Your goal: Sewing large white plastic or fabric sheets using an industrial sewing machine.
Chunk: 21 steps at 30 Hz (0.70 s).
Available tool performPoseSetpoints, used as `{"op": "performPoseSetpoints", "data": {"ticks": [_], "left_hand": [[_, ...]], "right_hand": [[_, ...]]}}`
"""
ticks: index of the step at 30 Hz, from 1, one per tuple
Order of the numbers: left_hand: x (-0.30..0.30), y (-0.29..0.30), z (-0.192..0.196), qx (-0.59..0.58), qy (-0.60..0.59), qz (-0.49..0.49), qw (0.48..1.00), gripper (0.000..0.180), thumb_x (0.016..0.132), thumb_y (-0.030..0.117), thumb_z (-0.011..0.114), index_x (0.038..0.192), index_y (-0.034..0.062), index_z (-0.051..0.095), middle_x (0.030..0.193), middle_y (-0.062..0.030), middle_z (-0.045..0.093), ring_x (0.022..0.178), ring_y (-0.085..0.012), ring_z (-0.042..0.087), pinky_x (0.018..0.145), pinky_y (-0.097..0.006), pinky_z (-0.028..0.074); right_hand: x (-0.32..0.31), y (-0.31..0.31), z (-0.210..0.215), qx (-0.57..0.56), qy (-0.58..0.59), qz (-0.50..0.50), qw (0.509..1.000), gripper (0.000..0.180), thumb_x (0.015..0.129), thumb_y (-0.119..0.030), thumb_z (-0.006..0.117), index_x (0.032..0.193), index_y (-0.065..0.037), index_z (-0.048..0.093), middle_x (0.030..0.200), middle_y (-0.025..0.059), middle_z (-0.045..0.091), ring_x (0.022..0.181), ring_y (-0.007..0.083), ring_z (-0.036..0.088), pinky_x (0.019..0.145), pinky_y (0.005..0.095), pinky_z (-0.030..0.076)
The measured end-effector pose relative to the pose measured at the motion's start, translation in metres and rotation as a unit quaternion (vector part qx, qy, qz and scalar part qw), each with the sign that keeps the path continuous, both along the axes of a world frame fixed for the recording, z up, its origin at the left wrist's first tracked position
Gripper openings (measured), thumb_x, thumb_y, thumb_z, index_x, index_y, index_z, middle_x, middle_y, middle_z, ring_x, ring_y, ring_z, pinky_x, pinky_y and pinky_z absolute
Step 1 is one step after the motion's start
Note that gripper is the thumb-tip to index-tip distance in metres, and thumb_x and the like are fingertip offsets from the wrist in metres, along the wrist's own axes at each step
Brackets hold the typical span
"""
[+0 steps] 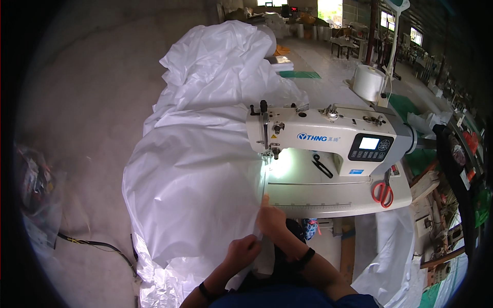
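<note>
A large sheet of white woven fabric [195,169] drapes over the left side of the sewing table and piles up behind it. My left hand [242,250] pinches the fabric's near edge by my lap. My right hand [270,218] presses the same edge flat on the table [328,197], fingers pointing toward the needle. The white industrial sewing machine [328,136] stands across the table, its needle area [268,154] lit and resting on the fabric's edge.
Red-handled scissors [383,192] lie at the table's right. Black snips [322,167] rest under the machine arm. A big white thread cone [368,82] stands behind. Cables [97,246] cross the concrete floor at left. Shelves with clutter line the right.
</note>
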<state>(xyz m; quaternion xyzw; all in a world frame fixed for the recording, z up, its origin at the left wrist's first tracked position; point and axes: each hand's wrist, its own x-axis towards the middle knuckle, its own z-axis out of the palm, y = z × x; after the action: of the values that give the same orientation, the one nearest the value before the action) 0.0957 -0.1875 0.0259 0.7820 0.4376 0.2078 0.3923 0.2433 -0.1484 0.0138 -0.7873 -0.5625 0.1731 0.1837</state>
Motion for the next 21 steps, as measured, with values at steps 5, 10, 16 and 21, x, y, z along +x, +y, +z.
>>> {"op": "performPoseSetpoints", "data": {"ticks": [5,10,16,21], "left_hand": [[0.001,0.012,-0.006,0.013,-0.02,-0.002,1.0,0.015,0.081,0.02,0.057,0.079,0.0043,0.058,0.07,-0.0187,0.059,0.069,-0.0388,0.059,0.06,-0.043,0.047],[-0.036,0.064,0.011,0.368,0.022,0.118,0.922,0.012,0.074,0.008,0.063,0.085,0.008,0.061,0.085,-0.0108,0.061,0.082,-0.0308,0.059,0.074,-0.041,0.046],[-0.085,0.124,0.012,0.486,0.211,0.266,0.805,0.031,0.077,0.022,0.064,0.106,0.0114,0.059,0.112,-0.0115,0.052,0.106,-0.0306,0.047,0.088,-0.045,0.035],[-0.088,0.161,-0.008,0.419,0.211,0.192,0.862,0.041,0.073,0.033,0.068,0.11,0.016,0.062,0.117,-0.0096,0.051,0.11,-0.0298,0.047,0.091,-0.049,0.034]], "right_hand": [[-0.001,-0.003,0.003,0.007,-0.01,0.011,1.0,0.058,0.081,-0.014,0.044,0.131,0.011,0.03,0.075,0.0224,0.064,0.068,0.036,0.065,0.064,0.0448,0.051],[0.007,0.006,0.009,0.018,-0.092,0.039,0.995,0.057,0.078,-0.012,0.047,0.128,0.012,0.035,0.07,0.0162,0.065,0.062,0.0298,0.066,0.057,0.0392,0.052],[0.015,0.035,-0.003,0.054,-0.173,0.019,0.983,0.05,0.077,-0.013,0.049,0.123,0.009,0.047,0.064,0.0071,0.064,0.055,0.0207,0.063,0.048,0.0315,0.049],[0.023,0.06,-0.009,0.076,-0.193,-0.001,0.978,0.047,0.08,-0.013,0.048,0.123,0.006,0.049,0.063,0.0054,0.063,0.052,0.019,0.062,0.047,0.0315,0.048]]}}
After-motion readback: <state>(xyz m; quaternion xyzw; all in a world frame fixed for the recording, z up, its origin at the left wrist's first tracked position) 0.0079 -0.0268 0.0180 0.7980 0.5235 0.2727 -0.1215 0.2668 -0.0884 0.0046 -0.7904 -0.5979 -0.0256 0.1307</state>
